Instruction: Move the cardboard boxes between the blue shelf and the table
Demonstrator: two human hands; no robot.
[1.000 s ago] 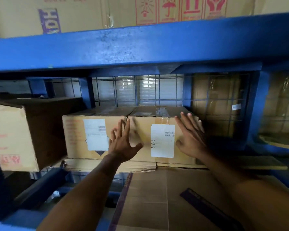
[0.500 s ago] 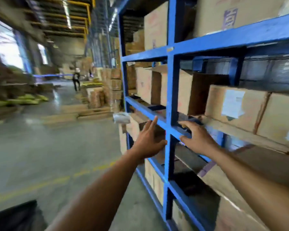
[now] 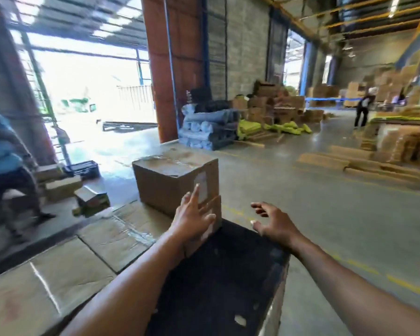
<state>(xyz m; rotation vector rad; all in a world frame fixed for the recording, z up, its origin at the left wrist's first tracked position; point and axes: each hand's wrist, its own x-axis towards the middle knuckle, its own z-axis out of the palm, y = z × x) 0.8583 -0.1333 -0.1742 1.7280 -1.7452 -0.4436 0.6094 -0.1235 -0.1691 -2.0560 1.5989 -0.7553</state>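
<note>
A brown cardboard box (image 3: 170, 180) with a white label stands on top of other flat boxes (image 3: 58, 270) that cover the table. My left hand (image 3: 192, 219) lies with straight fingers against the labelled near side of that box. My right hand (image 3: 274, 223) hovers a little to the right of it, fingers spread and loosely bent, holding nothing. Below both hands is the table's dark surface (image 3: 216, 287). The blue shelf is out of view.
A person in blue (image 3: 5, 166) bends over at the left beside small boxes (image 3: 90, 200) on the floor. Grey rolls (image 3: 209, 129) and box stacks (image 3: 277, 107) line the far wall. Another person (image 3: 363, 106) stands far right. Flat cardboard (image 3: 337, 161) lies on the concrete floor.
The view has swung from the blue shelf round to the table. Both hands left the shelf boxes and frame; my left hand now touches the box on the table.
</note>
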